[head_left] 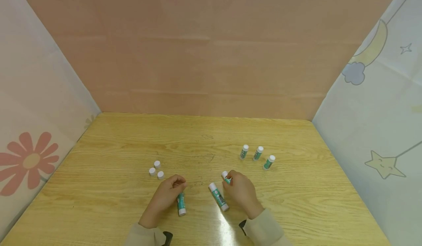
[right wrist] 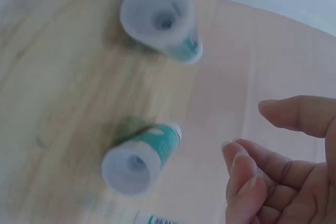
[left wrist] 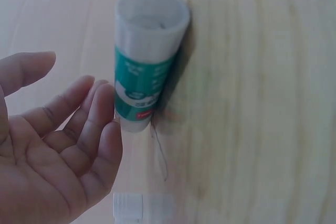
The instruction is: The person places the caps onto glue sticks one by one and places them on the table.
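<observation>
A glue stick (head_left: 181,204) with a green label and white ends lies just below my left hand (head_left: 167,194). In the left wrist view that glue stick (left wrist: 144,72) is beside the fingertips; thumb and fingers are apart with nothing between them. Whether the fingertips touch it, I cannot tell. My right hand (head_left: 242,192) is over a second glue stick (head_left: 225,174), partly hidden by the fingers. From the right wrist view, this glue stick (right wrist: 139,163) is apart from the loosely bent fingers. Between the hands lies a third glue stick (head_left: 218,197).
Three glue sticks (head_left: 258,153) stand upright at the right on the wooden table (head_left: 184,140). Three small white caps (head_left: 160,175) sit together beyond the left hand. A plain backdrop (head_left: 211,74) rises behind the table, with patterned cloth walls (head_left: 372,121) at both sides.
</observation>
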A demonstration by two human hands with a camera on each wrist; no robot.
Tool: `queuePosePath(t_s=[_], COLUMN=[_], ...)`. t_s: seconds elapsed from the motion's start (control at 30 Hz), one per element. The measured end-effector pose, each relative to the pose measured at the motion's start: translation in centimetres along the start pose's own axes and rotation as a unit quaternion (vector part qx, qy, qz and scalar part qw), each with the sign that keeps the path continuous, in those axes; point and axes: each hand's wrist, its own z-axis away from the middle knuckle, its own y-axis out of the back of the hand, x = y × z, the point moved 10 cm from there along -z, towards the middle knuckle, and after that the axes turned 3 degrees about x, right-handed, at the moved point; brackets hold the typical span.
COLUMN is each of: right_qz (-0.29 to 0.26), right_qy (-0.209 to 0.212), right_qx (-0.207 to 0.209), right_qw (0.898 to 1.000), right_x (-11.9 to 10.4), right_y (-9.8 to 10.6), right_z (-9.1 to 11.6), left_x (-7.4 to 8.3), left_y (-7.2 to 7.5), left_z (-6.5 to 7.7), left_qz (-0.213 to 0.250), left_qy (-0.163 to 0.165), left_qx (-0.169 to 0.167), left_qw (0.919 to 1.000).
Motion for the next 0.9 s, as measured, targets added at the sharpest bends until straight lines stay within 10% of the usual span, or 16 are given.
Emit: queuePosePath(t_s=[0.9], right_qz=[-0.002], right_qy=[-0.062], right_qx=[0.026], right_qw=[0.998], right_x=[3.5], right_y=[2.6], right_z=[-0.2], left_x=[-1.2], left_y=[3.1], left_z=[-0.2], left_qz=[-0.048], left_qy=[0.033], left_qx=[0.075], left_qw=[0.9955])
